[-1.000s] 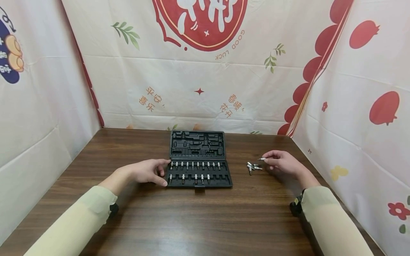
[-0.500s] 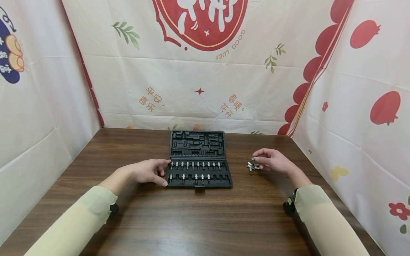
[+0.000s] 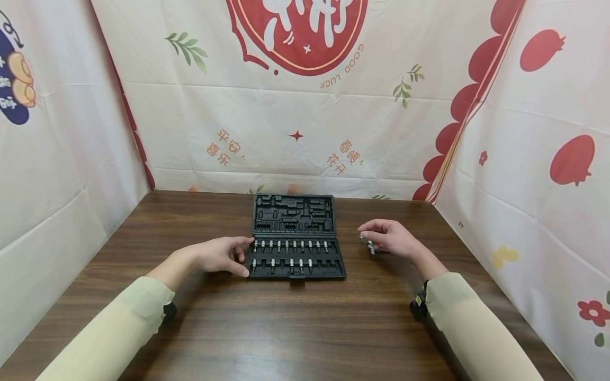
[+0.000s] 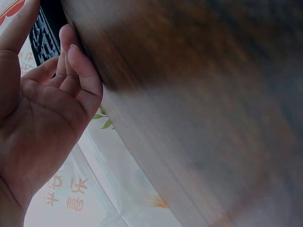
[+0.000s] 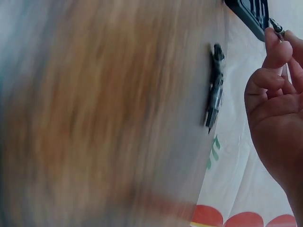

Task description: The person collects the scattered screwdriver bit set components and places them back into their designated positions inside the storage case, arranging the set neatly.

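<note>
A black bit-socket case (image 3: pixel 324 271) lies open on the wooden table, its base holding two rows of silver bit sockets (image 3: pixel 292 264). My left hand (image 3: pixel 216 254) touches the case's left edge with thumb and index finger spread; in the left wrist view the other fingers are loosely bent beside the case's dark side (image 4: pixel 49 28). To the right of the case, my right hand (image 3: pixel 393 238) pinches one bit socket (image 5: pixel 277 29) between thumb and fingertips, just above the table. Below that hand lies a small pile of bit sockets (image 3: pixel 371 250), partly hidden by it.
The case's lid (image 3: pixel 295 214) stands at the back with moulded recesses. Several slots in the right part of the front row hold no socket. Printed cloth (image 3: pixel 295 159) hangs behind the table (image 3: pixel 295 328) and along both sides.
My right hand has moved left with the pinched bit socket, passing over the pile towards the case. The bit socket now hangs more upright. My left hand and the case have stayed put.
</note>
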